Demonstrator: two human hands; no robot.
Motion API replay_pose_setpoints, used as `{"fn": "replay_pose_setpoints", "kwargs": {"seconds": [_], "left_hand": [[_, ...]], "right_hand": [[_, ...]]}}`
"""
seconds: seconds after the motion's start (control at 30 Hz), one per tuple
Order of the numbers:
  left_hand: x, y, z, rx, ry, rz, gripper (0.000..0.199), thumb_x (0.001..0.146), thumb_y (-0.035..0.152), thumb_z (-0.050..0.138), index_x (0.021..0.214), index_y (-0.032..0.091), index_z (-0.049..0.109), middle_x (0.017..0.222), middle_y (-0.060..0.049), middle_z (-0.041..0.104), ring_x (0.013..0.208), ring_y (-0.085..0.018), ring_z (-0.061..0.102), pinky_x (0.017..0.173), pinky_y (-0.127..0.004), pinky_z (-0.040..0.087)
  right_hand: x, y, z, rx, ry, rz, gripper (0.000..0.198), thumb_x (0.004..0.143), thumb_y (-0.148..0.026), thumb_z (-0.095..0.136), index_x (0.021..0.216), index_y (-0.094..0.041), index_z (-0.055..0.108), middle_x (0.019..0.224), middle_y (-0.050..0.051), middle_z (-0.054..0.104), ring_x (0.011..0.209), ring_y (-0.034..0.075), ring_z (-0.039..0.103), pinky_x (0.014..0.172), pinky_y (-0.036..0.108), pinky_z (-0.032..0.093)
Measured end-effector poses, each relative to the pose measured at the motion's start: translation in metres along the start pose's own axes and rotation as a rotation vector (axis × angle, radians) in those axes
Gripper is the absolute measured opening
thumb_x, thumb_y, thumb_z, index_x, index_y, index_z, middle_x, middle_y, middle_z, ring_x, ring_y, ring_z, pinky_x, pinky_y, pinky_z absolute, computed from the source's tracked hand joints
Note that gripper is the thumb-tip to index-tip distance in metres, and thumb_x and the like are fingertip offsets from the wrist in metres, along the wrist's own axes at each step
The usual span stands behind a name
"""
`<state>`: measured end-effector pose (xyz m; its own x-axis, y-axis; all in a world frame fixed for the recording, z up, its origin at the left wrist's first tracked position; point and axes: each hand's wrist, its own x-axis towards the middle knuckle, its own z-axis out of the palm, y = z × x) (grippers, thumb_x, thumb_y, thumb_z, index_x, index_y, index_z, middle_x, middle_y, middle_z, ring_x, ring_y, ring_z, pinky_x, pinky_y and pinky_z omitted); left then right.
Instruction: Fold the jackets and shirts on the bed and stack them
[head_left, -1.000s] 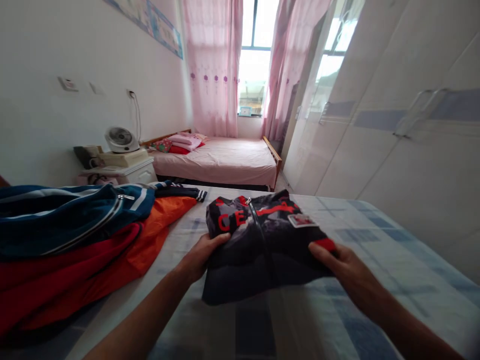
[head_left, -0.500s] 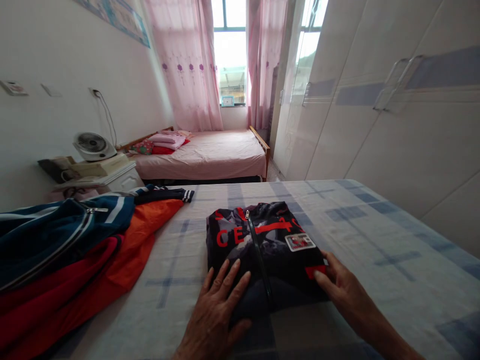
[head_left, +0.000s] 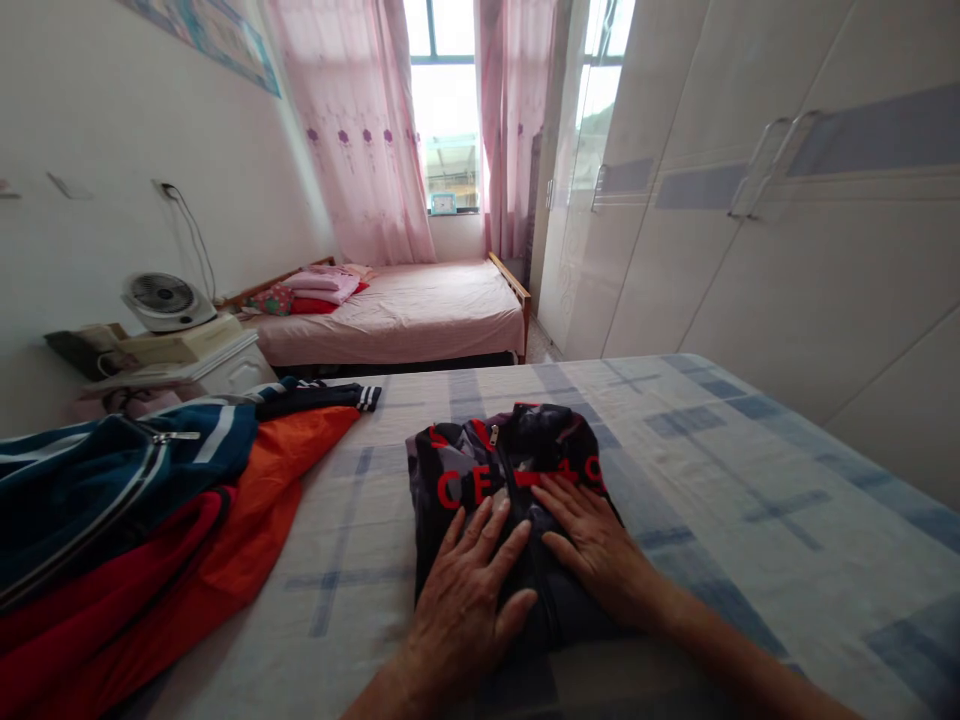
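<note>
Head view: a dark zip-up jacket with red lettering (head_left: 480,462) lies front up on a blue-and-white patterned sheet (head_left: 720,530), near the wearer and about mid-width. It looks folded down to a compact block, sleeves out of sight, with the zip pull (head_left: 493,435) close to the collar. The left hand (head_left: 472,590) rests palm down on its lower left part and the right hand (head_left: 600,545) lies flat across the right chest; both have fingers spread wide and grip nothing.

I judge the folding of this jacket as good as done, with at most smoothing left. To the left, a teal jacket with white stripes (head_left: 82,490), a red garment (head_left: 127,590) and an orange garment (head_left: 277,500) lie loose in an overlapping heap, apparently unfolded.

A strip of sheet separates the jacket from the orange garment; a broader stretch runs rightward to the sheet's right edge. The far edge lies a little way beyond the collar, ending at a rounded corner. Past it stand a pink-covered bed (head_left: 420,315) and, on the right, a white wardrobe (head_left: 675,290).
</note>
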<state>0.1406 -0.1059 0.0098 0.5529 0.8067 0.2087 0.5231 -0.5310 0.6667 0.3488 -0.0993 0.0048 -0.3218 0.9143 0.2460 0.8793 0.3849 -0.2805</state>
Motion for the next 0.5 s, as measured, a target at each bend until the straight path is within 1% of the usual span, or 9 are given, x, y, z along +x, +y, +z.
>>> {"fn": "replay_pose_setpoints", "kwargs": {"seconds": [0.07, 0.13, 0.23, 0.3, 0.37, 0.43, 0.47, 0.5], "left_hand": [[-0.004, -0.012, 0.002, 0.053, 0.015, -0.005, 0.056, 0.083, 0.041, 0.056, 0.136, 0.034, 0.042, 0.149, 0.000, 0.030, 0.140, -0.026, 0.021, 0.115, -0.046, 0.003], [-0.005, -0.026, -0.001, 0.099, 0.088, -0.056, 0.057, 0.083, 0.045, 0.054, 0.137, 0.032, 0.041, 0.149, -0.001, 0.031, 0.140, -0.025, 0.020, 0.115, -0.045, 0.005], [0.000, -0.048, -0.008, 0.216, 0.200, -0.235, 0.063, 0.086, 0.049, 0.046, 0.140, 0.020, 0.037, 0.150, -0.009, 0.029, 0.140, -0.026, 0.020, 0.114, -0.047, 0.009], [0.004, -0.060, -0.014, 0.291, 0.207, -0.338, 0.067, 0.087, 0.052, 0.041, 0.141, 0.012, 0.035, 0.149, -0.014, 0.029, 0.139, -0.027, 0.023, 0.113, -0.049, 0.013], [0.006, -0.067, -0.019, 0.303, 0.200, -0.394, 0.069, 0.088, 0.053, 0.036, 0.140, 0.007, 0.036, 0.148, -0.017, 0.031, 0.138, -0.028, 0.026, 0.113, -0.049, 0.017], [0.007, -0.070, -0.023, 0.249, 0.225, -0.429, 0.069, 0.090, 0.053, 0.031, 0.139, 0.005, 0.036, 0.148, -0.018, 0.031, 0.138, -0.026, 0.026, 0.113, -0.045, 0.020], [0.007, -0.070, -0.023, 0.209, 0.245, -0.437, 0.068, 0.091, 0.052, 0.028, 0.139, 0.004, 0.036, 0.148, -0.018, 0.031, 0.138, -0.025, 0.025, 0.113, -0.043, 0.022], [0.006, -0.071, -0.023, 0.174, 0.265, -0.437, 0.067, 0.091, 0.052, 0.027, 0.139, 0.005, 0.036, 0.148, -0.018, 0.031, 0.138, -0.024, 0.026, 0.112, -0.041, 0.023]], "right_hand": [[-0.003, 0.011, 0.016, 0.011, -0.045, 0.061, 0.054, 0.092, -0.047, 0.036, 0.141, -0.024, 0.037, 0.148, 0.005, 0.033, 0.137, 0.024, 0.027, 0.111, 0.049, 0.023], [-0.005, 0.017, 0.022, 0.018, -0.039, 0.088, 0.055, 0.092, -0.048, 0.036, 0.141, -0.024, 0.037, 0.149, 0.005, 0.032, 0.137, 0.024, 0.026, 0.111, 0.049, 0.022], [-0.005, 0.018, 0.020, 0.042, -0.003, 0.111, 0.054, 0.091, -0.048, 0.036, 0.139, -0.022, 0.041, 0.146, 0.006, 0.037, 0.136, 0.023, 0.029, 0.112, 0.047, 0.023], [-0.005, 0.019, 0.019, 0.068, 0.055, 0.165, 0.053, 0.091, -0.046, 0.038, 0.136, -0.020, 0.045, 0.145, 0.008, 0.040, 0.136, 0.024, 0.029, 0.111, 0.047, 0.023], [-0.005, 0.026, 0.018, 0.127, 0.172, 0.273, 0.051, 0.090, -0.044, 0.039, 0.133, -0.018, 0.047, 0.144, 0.010, 0.040, 0.136, 0.025, 0.029, 0.111, 0.048, 0.024], [-0.004, 0.037, 0.015, 0.251, 0.301, 0.431, 0.051, 0.087, -0.042, 0.042, 0.131, -0.016, 0.046, 0.143, 0.013, 0.040, 0.134, 0.026, 0.032, 0.109, 0.047, 0.028], [-0.004, 0.042, 0.011, 0.350, 0.333, 0.521, 0.052, 0.085, -0.042, 0.045, 0.129, -0.015, 0.046, 0.141, 0.015, 0.041, 0.132, 0.026, 0.035, 0.108, 0.047, 0.031], [-0.004, 0.048, 0.006, 0.473, 0.332, 0.610, 0.052, 0.083, -0.042, 0.049, 0.127, -0.015, 0.047, 0.139, 0.015, 0.043, 0.129, 0.026, 0.040, 0.105, 0.045, 0.035]]}}
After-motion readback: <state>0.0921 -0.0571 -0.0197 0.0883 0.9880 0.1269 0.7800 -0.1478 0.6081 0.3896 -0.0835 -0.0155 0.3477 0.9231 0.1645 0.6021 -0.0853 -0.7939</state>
